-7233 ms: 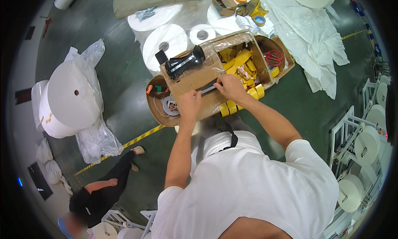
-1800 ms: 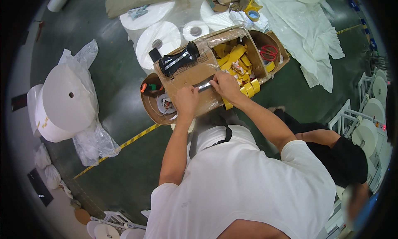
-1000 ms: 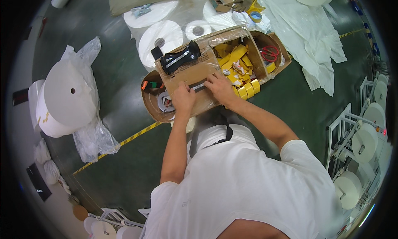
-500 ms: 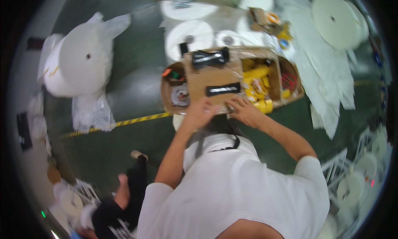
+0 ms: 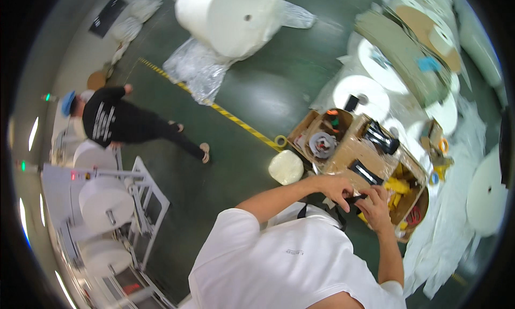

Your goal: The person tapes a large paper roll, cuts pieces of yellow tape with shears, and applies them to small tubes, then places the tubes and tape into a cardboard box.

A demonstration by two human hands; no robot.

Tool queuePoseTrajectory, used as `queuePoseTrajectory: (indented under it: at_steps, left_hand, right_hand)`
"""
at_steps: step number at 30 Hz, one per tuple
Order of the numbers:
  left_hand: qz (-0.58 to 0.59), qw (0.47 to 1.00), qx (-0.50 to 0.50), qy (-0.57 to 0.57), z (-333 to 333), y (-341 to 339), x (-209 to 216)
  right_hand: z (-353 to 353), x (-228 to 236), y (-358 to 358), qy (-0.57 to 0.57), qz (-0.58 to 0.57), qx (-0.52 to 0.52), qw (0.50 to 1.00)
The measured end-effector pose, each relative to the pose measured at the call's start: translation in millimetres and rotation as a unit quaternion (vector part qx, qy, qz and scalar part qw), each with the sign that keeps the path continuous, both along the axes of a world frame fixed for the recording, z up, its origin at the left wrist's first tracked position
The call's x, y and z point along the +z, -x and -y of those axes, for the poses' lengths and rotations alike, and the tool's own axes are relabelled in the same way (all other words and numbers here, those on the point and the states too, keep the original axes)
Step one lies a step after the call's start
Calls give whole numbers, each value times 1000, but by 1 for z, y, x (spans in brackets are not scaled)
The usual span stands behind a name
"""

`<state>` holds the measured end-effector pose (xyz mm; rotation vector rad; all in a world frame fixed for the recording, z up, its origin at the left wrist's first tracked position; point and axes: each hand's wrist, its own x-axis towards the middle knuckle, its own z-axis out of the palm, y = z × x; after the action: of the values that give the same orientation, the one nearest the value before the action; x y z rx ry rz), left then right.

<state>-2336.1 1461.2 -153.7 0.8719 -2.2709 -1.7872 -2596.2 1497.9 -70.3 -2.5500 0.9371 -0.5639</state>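
In front of my body, my left hand [image 5: 338, 189] and my right hand [image 5: 376, 206] meet over the near edge of a cardboard box [image 5: 343, 160]. The fingers of both are bent and closed on a small black piece [image 5: 355, 199], mostly covered and too small to name. Just beyond them, on the box's flat middle, lie a black wrapped packet [image 5: 366, 172] and a larger black packet [image 5: 382, 137]. A white reel [image 5: 322, 144] sits in the left compartment, near orange and green items [image 5: 332, 118]. Yellow pieces [image 5: 397, 188] fill the right compartment, with red-handled items [image 5: 413, 217] at its end.
White rolls [image 5: 362, 96] and plastic sheeting [image 5: 445, 212] lie beyond and right of the box. A round pale stool [image 5: 286, 167] stands to its left. Yellow-black floor tape [image 5: 236, 117] runs diagonally. Far left, a person in black [image 5: 123, 118] walks near a roll machine [image 5: 107, 207].
The view has swung left, so the box now appears further right and tilted. My hands have come together around a small black piece. The other person in black is now fully in view.
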Motion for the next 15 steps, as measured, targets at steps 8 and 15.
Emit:
queuePoseTrajectory:
  at_steps: [8, 15]
  left_hand:
    - [48, 953, 103, 282, -7, 6, -6]
    - [89, 924, 137, 345, -20, 7, -4]
  right_hand:
    - [16, -20, -1, -132, 23, -29, 991]
    - [23, -16, -22, -101, -72, 45, 991]
